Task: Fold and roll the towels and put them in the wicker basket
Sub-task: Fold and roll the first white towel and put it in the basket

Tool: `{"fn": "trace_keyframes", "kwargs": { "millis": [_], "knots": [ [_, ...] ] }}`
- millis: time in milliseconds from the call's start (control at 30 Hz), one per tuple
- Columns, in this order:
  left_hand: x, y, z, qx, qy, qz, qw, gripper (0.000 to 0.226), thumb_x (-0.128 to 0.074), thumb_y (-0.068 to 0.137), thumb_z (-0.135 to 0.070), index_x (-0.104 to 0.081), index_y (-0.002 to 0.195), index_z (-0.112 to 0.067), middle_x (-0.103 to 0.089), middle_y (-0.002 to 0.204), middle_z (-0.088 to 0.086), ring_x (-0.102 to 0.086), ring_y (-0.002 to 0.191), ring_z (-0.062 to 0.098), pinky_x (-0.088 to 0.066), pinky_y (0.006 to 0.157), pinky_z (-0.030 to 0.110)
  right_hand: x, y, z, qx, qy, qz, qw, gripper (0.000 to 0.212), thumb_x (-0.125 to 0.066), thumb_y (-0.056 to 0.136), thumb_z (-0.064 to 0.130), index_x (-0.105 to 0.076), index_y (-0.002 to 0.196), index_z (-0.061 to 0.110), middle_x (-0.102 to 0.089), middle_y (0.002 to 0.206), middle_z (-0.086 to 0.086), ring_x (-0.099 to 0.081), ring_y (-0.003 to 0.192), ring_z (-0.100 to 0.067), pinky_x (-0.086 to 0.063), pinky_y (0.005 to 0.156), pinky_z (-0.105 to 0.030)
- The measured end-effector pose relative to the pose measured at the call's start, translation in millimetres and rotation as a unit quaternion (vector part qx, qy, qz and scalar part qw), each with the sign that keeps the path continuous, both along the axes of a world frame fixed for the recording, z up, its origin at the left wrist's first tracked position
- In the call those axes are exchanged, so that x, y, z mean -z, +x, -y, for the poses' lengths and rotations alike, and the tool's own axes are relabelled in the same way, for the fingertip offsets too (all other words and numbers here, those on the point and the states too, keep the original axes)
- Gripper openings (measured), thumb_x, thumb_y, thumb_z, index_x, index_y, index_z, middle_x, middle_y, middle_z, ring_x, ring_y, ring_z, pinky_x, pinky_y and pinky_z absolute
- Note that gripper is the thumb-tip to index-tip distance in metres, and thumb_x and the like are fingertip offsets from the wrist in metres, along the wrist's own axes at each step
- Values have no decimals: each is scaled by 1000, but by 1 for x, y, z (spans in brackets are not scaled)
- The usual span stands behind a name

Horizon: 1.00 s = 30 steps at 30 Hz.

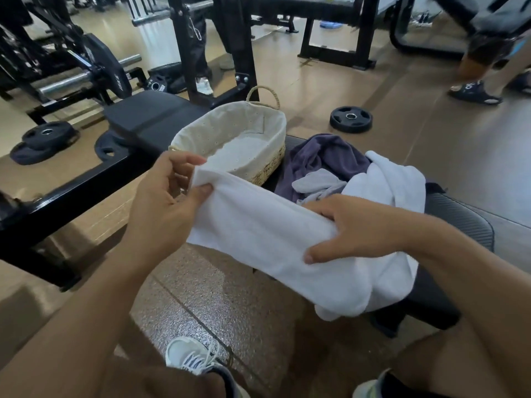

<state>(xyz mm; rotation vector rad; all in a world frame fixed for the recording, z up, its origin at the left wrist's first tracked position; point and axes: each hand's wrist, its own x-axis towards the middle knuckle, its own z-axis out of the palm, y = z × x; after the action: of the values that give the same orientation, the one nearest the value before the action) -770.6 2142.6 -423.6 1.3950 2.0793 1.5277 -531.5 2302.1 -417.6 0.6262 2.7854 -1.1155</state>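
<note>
Holding white towel point(267, 234) over black bench point(459, 214), tan gym floor point(402, 116)

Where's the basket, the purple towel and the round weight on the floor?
basket point(260, 130): head view, far liner wall.
purple towel point(324, 156): head view, crumpled middle.
weight point(350, 119): head view, near its hub.

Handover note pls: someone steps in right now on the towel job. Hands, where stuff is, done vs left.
Left hand: pinches one end of the white towel, thumb on top.
Right hand: grips the same towel further along; its far end droops over the bench.
The towel is held up in the air as a long band, not yet rolled.
Wicker basket: on the bench's far end, cloth-lined, no towels in it.
Pile on the bench beside the basket: purple towel, small grey cloth, another white towel, all crumpled.
Done: nothing in the basket.
Left: finish folding and rolling this towel, put it in the basket, then do the pile.
</note>
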Motion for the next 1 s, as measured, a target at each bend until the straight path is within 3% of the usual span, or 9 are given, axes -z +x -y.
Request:
{"fn": "trace_keyframes", "kwargs": {
  "millis": [100, 167, 267, 367, 500, 633, 767, 867, 1000],
  "knots": [
    [13, -4, -11, -24, -31, 34, 999, 27, -70, 93, -15, -66, 114, -30, -67, 103, 1, -62, 93, 25, -53, 78, 42, -3, 23, -19, 19, 27, 77, 997, 23, -76, 83, 43, -67, 103, 35, -70, 99, 17, -65, 90, -2, -55, 81, -29],
    [24, -8, -20, -37, -54, 68, 996, 26, -72, 92, -15, -70, 112, -31, -70, 102, 1, -65, 96, 30, -56, 81, 50, -3, 39, -34, 45, 28, 102, 993, 13, -76, 82, 38, -66, 90, 36, -69, 90, 19, -64, 82, 0, -53, 77, -28],
    [40, -8, -35, -50, -82, 181, 979, 17, -76, 88, -14, -75, 98, -26, -75, 95, 3, -69, 97, 34, -59, 80, 51, -1, 59, -59, 131, 17, 88, 987, 18, -80, 80, 34, -64, 75, 29, -64, 76, 12, -59, 73, -4, -44, 68, -24],
    [49, -1, -47, -44, -109, 238, 964, 10, -75, 88, -10, -72, 94, -18, -74, 95, 4, -72, 95, 30, -60, 80, 48, 7, 69, -74, 226, -21, 31, 973, 20, -88, 74, 32, -74, 84, 23, -73, 87, 2, -65, 80, -9, -51, 73, -23],
    [55, 1, -57, -43, -119, 236, 963, 8, -72, 90, -10, -66, 91, -17, -71, 98, 11, -69, 98, 35, -56, 87, 54, 20, 70, -82, 346, -77, -84, 931, 29, -95, 62, 28, -77, 84, 20, -78, 92, -6, -75, 89, -25, -60, 88, -46],
    [53, -2, -62, -63, -101, 244, 962, 10, -72, 84, -15, -64, 86, -19, -67, 96, 16, -65, 92, 39, -53, 79, 51, 24, 70, -82, 361, -72, -148, 918, 25, -93, 69, 19, -78, 89, 20, -78, 91, -4, -75, 89, -27, -62, 82, -40],
    [50, -2, -61, -89, -68, 222, 969, 16, -77, 79, -18, -64, 87, -20, -68, 102, 20, -66, 100, 43, -56, 83, 65, 29, 70, -83, 385, -46, -190, 902, 20, -85, 80, 10, -71, 90, 22, -78, 85, 0, -72, 76, -22, -60, 71, -36],
    [56, -4, -61, -79, -78, 176, 978, 20, -78, 85, -15, -62, 86, -28, -70, 96, 8, -68, 96, 34, -59, 79, 60, 31, 67, -86, 394, -2, -174, 902, 24, -83, 81, 15, -63, 87, 28, -72, 91, 5, -65, 72, -18, -55, 72, -40],
    [60, -6, -61, -65, -79, 162, 981, 21, -77, 86, -11, -65, 94, -26, -70, 96, 5, -68, 94, 28, -60, 77, 49, 32, 67, -87, 369, 19, -141, 918, 18, -84, 81, 19, -71, 86, 30, -73, 91, 8, -65, 66, -13, -56, 73, -40]
  ]
}}
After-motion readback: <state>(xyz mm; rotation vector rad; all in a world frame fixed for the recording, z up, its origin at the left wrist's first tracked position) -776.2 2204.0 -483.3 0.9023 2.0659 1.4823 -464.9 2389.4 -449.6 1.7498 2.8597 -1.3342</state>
